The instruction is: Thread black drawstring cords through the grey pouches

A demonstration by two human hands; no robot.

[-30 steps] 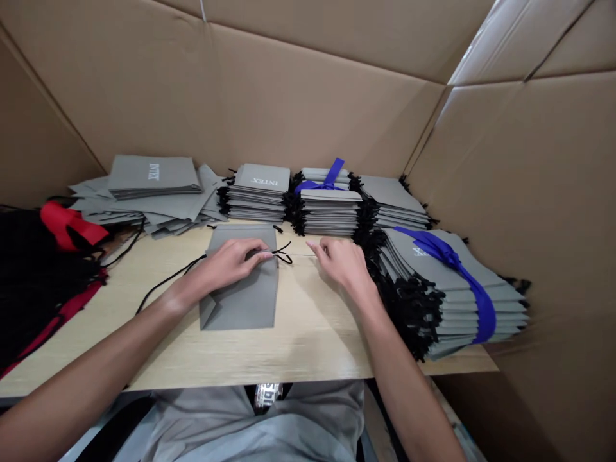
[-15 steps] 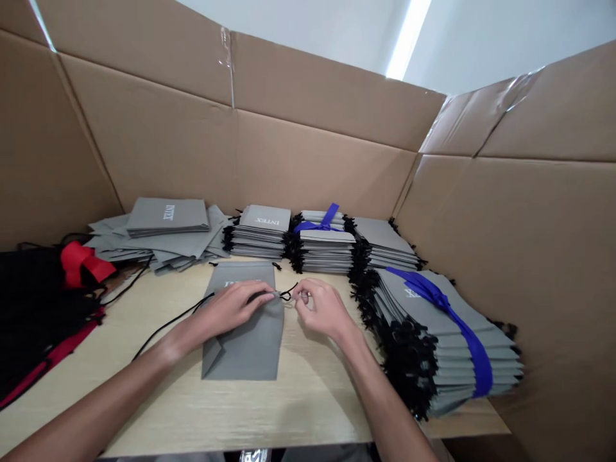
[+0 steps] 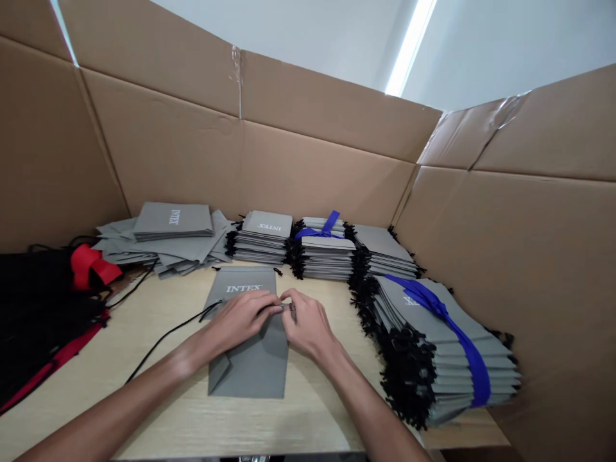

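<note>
Our left hand and right hand, apart half a second ago, now meet fingertip to fingertip at the right edge of the grey bag, lying flat mid-table, both pinching its black cord

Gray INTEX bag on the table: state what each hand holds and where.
Both the left hand and right hand pinch the black drawstring at the gray bag's right edge; the exact grip is hidden.
</note>
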